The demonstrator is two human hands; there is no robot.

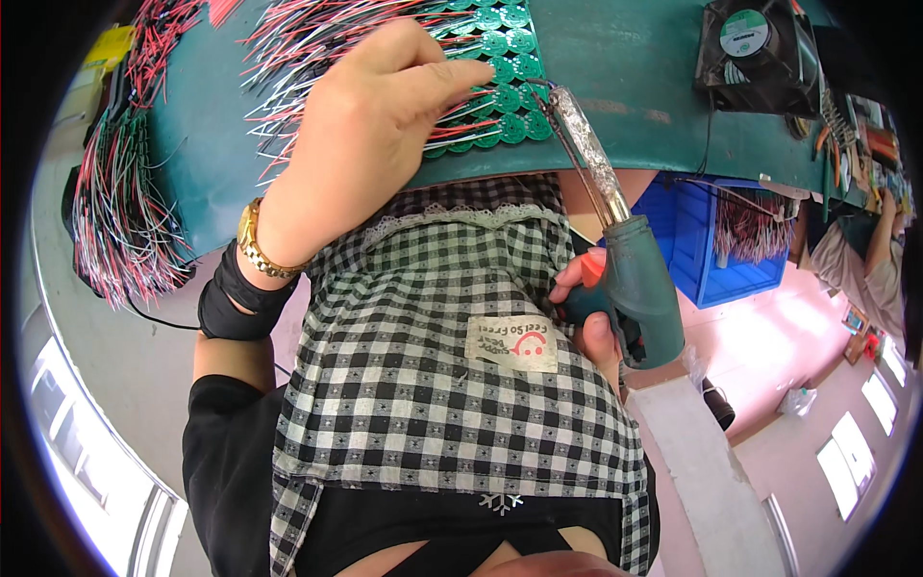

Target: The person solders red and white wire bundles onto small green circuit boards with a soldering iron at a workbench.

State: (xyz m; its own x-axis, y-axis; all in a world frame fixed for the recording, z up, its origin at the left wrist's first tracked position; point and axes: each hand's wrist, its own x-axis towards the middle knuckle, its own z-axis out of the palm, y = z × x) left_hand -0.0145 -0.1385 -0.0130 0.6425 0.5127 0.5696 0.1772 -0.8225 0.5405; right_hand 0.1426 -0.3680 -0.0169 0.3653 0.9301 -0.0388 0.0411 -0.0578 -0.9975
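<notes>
My right hand (594, 317) is wrapped round the grip of a dark green soldering gun (644, 288) with a red trigger. Its silvery barrel points up and away, and the thin bent tip reaches the right edge of a panel of round green circuit boards (510, 96). Over that panel, my left hand (370, 125) has thumb and forefinger pinched together close to the boards; a thin wire appears to be between them, partly hidden by the fingers. Red, white and black wires (298, 48) fan out leftward from the boards, passing under my left hand.
A black fan (760, 48) stands on the green work surface (635, 58) at the far right. Wire bundles (125, 212) hang over its left edge. Below the right edge is a blue crate (711, 240) holding more wires. Another person's arm (880, 240) shows at far right.
</notes>
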